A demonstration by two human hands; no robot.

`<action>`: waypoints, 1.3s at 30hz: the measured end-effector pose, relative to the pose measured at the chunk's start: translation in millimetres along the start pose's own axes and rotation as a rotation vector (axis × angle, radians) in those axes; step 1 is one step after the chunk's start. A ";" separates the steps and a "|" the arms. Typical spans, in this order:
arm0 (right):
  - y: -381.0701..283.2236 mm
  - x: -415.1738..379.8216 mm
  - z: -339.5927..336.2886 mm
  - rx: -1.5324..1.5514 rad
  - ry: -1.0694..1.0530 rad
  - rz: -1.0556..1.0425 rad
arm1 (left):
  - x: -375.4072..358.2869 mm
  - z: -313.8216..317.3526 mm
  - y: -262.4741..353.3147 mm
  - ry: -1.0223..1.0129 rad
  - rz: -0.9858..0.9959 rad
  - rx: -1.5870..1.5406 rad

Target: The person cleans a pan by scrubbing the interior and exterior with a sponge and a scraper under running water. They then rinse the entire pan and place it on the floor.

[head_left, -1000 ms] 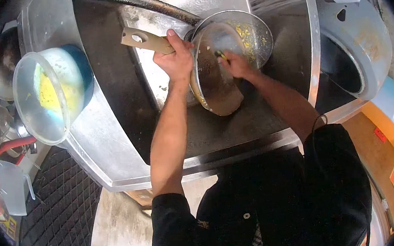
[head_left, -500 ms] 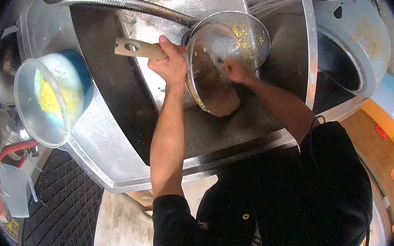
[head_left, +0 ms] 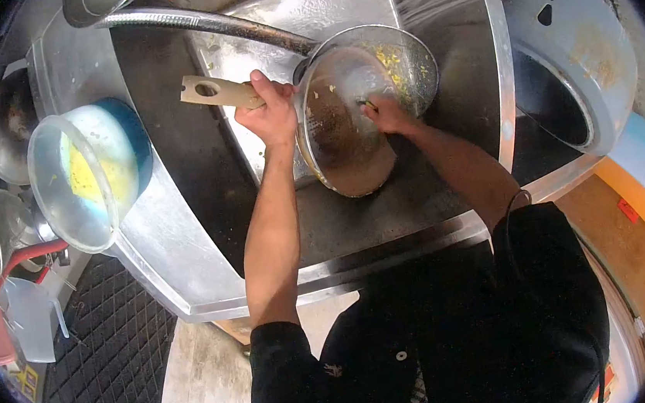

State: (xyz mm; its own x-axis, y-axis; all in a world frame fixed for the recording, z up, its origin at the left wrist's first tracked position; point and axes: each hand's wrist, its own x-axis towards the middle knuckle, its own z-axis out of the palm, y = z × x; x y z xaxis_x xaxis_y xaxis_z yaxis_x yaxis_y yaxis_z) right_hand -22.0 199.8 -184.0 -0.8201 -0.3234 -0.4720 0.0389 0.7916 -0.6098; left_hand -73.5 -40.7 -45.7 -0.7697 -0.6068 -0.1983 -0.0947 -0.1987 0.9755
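My left hand (head_left: pixel 271 115) is closed round the beige handle (head_left: pixel 223 93) of a frying pan, which is tipped on its side over the sink. The pan's inside (head_left: pixel 332 138) is brownish, wet and shiny. My right hand (head_left: pixel 389 114) reaches into the pan with its fingers curled round a small object, dark with a bit of yellow; its kind is not clear. Just behind the pan lies a round metal vessel (head_left: pixel 424 67) with yellow food bits on its inner side, partly covered by the pan.
Water sprays across the back right of the steel sink (head_left: pixel 371 220). A flexible metal hose (head_left: pixel 220 26) crosses its back left. On the left ledge stands a clear tub (head_left: pixel 49 189) with yellow contents. A large pale lidlike piece (head_left: pixel 594 43) leans at the right.
The pan and my left hand have shifted slightly left and down in view. My right hand was blurred and now shows sharper, still inside the pan. The whole view has moved a little.
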 end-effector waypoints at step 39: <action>-51.8 -79.1 53.1 0.080 -0.094 -0.445 | 24.4 -5.6 -23.4 -0.035 -0.158 -0.219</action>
State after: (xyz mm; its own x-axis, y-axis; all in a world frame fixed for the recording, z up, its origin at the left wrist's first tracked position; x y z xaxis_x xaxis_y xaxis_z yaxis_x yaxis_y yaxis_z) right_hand 71.2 156.8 -148.8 -0.7121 -0.6712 -0.2062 -0.2584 0.5237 -0.8118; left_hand -86.5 -55.2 -74.0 -0.7777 -0.5293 -0.3392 -0.0795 -0.4525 0.8882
